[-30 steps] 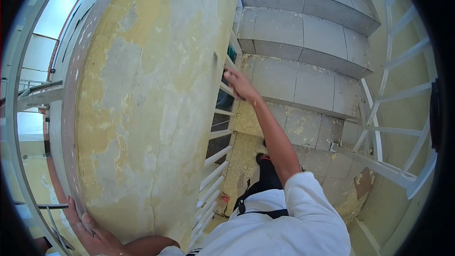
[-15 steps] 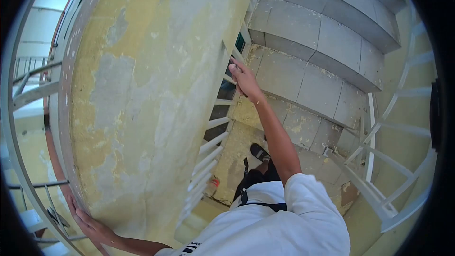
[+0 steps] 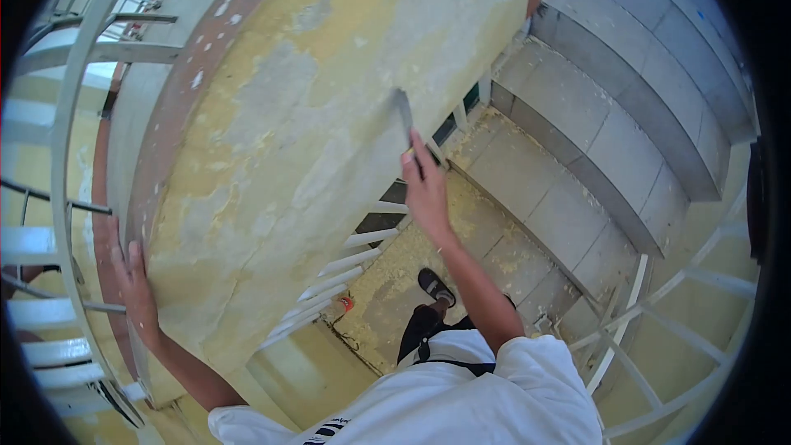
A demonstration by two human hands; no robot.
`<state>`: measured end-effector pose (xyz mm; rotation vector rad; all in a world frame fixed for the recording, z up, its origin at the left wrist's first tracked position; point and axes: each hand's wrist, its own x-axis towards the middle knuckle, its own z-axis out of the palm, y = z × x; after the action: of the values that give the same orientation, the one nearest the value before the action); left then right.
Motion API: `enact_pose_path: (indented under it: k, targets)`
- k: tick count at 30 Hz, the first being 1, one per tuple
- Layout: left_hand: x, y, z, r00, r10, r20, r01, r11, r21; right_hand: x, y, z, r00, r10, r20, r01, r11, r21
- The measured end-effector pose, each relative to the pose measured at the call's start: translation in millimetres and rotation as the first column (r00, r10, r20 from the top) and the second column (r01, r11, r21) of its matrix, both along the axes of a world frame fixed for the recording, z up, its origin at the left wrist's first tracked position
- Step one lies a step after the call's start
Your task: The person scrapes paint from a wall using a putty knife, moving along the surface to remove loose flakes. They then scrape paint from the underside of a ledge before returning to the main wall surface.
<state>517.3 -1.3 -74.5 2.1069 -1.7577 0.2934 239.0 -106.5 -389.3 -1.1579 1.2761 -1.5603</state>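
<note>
My right hand (image 3: 427, 198) is closed around the dark handle of a scraper (image 3: 404, 111), its blade end meeting the peeling wall (image 3: 321, 156). The wall has yellow paint with bare pale grey patches. At the left, my left hand (image 3: 136, 288) lies with fingers stretched out on the reddish-brown border (image 3: 156, 189) along the wall's edge, holding nothing. The blade tip is partly blurred.
Tiled stairs (image 3: 568, 99) rise at the upper right. Paint flakes lie on the landing floor (image 3: 478, 222), where a sandalled foot (image 3: 437, 287) stands. White railings (image 3: 659, 321) curve at right, with a metal railing (image 3: 70, 148) at left. White slats (image 3: 334, 268) run below the wall.
The view has shifted, with the wall and stairs now further right. My right hand has moved over the wall face and the scraper's blade shows clearly. My left hand sits higher along the border.
</note>
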Motion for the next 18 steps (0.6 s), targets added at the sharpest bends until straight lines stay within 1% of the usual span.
enact_pose_path:
  k: [2,4,5,7,8,10,11,14,15,18]
  targets:
    - [-0.8,-5.1,4.5,0.997,-0.043,0.069,0.044,0.999,-0.018,16.4,18.3,31.9,0.990,-0.013,-0.141,-0.011,0.986,-0.164]
    - [-6.1,-13.9,0.2,0.998,-0.062,0.003,0.062,0.994,-0.087,26.2,38.2,54.7,0.975,0.090,-0.202,-0.121,0.982,-0.148]
    - [-9.3,-17.5,-1.2,0.997,-0.073,-0.032,0.069,0.990,-0.122,26.6,36.0,57.8,0.973,0.086,-0.212,-0.122,0.979,-0.163]
    - [-13.2,-21.5,-1.7,0.998,-0.038,-0.042,0.031,0.987,-0.159,17.9,29.1,61.0,0.967,0.083,-0.241,-0.131,0.973,-0.191]
    - [-15.1,-22.3,-3.4,0.998,-0.021,-0.051,0.012,0.986,-0.169,12.1,21.5,61.6,0.957,0.064,-0.283,-0.132,0.965,-0.227]
    - [-19.6,-23.5,-6.6,1.000,0.004,0.008,-0.002,0.977,-0.213,-5.1,1.5,78.4,0.933,0.022,-0.360,-0.136,0.945,-0.296]
    - [-20.3,-22.7,-5.7,0.999,0.017,0.042,-0.006,0.972,-0.236,-11.6,1.8,83.7,0.913,-0.004,-0.407,-0.133,0.942,-0.308]
    - [-17.6,-23.4,-6.8,0.998,0.015,0.061,0.002,0.963,-0.271,-12.8,15.0,69.5,0.886,0.051,-0.462,-0.177,0.956,-0.234]
    - [-17.2,-24.0,-6.9,0.998,0.013,0.062,0.005,0.960,-0.279,-9.8,14.6,69.9,0.900,0.082,-0.427,-0.185,0.961,-0.204]
    - [-16.7,-23.7,-8.3,0.998,0.024,0.066,-0.005,0.961,-0.277,-11.3,10.7,67.4,0.909,0.088,-0.408,-0.194,0.954,-0.227]
